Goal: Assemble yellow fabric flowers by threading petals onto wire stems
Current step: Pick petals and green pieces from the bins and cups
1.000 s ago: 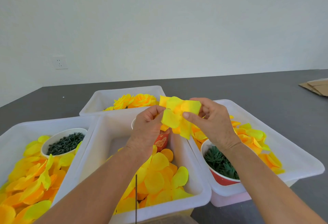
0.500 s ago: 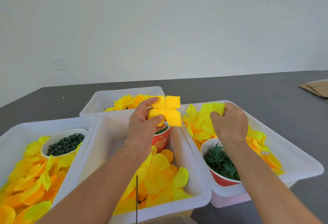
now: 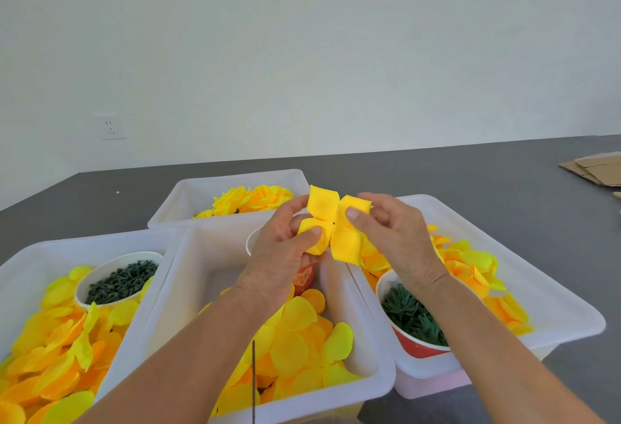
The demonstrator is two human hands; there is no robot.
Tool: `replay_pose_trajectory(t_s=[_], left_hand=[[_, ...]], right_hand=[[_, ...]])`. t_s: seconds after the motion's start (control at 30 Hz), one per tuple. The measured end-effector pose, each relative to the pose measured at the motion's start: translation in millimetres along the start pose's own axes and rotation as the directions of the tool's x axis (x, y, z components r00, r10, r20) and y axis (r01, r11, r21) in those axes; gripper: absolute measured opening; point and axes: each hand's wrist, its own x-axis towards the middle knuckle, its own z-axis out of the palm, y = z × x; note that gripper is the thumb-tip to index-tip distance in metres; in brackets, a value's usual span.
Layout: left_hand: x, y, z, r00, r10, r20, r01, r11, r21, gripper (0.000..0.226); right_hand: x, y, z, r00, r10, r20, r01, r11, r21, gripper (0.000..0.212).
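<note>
A yellow four-lobed fabric petal piece point(image 3: 332, 225) with a small dark hole at its centre is held up above the bins. My left hand point(image 3: 285, 252) pinches its lower left lobe between thumb and fingers. My right hand point(image 3: 393, 235) pinches its upper right lobe with the thumb on top. A thin dark wire stem point(image 3: 253, 380) stands upright at the near edge of the middle bin point(image 3: 376, 333), apart from both hands.
Four white plastic bins sit on a dark grey table. The left bin point(image 3: 30, 255) has petals and a cup of dark green pieces point(image 3: 121, 280). The right bin point(image 3: 554, 292) has petals and a red cup of green calyxes point(image 3: 411, 316). The far bin point(image 3: 215, 185) holds finished yellow flowers point(image 3: 252, 198). Cardboard point(image 3: 594, 168) lies far right.
My right hand has come back from the right bin's petals and now pinches the four-lobed piece with my left hand. The piece sits slightly lower and more to the right.
</note>
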Motion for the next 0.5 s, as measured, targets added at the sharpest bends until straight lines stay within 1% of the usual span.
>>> replay_pose_trajectory(t_s=[0.07,0.1,0.13,0.2,0.27,0.33,0.4,0.5], left_hand=[[-1,0,0,1.000,-0.006,0.025,0.005,1.000,0.029,0.040],[-1,0,1,1.000,-0.008,0.030,0.007,0.999,0.041,0.040],[-1,-1,2,0.999,-0.010,0.033,0.009,0.999,0.047,0.039],[-2,-1,2,1.000,-0.013,0.027,0.011,0.999,0.042,0.039],[-1,-2,1,1.000,-0.014,0.011,0.013,1.000,0.013,0.041],[-1,-2,-1,1.000,-0.012,-0.006,0.012,1.000,-0.001,0.041],[-1,-2,-2,1.000,-0.010,-0.015,0.010,1.000,0.003,0.039],[-1,-3,-2,0.999,-0.008,-0.035,0.009,0.999,0.031,0.034]], right_hand=[[1,0,0,0.994,0.041,0.097,-0.050,0.994,0.099,0.024],[1,0,-1,0.993,0.047,0.105,-0.059,0.992,0.111,0.018],[1,0,-2,0.994,0.055,0.094,-0.066,0.991,0.115,0.014],[2,1,-4,0.997,0.062,0.047,-0.068,0.987,0.144,0.013],[3,0,-6,0.996,0.083,-0.029,-0.074,0.972,0.224,0.012],[5,0,-10,0.980,0.122,-0.157,-0.072,0.954,0.291,0.012],[9,2,-14,0.939,0.172,-0.299,-0.068,0.943,0.326,0.016],[13,7,-18,0.863,0.232,-0.450,-0.079,0.939,0.333,0.020]])
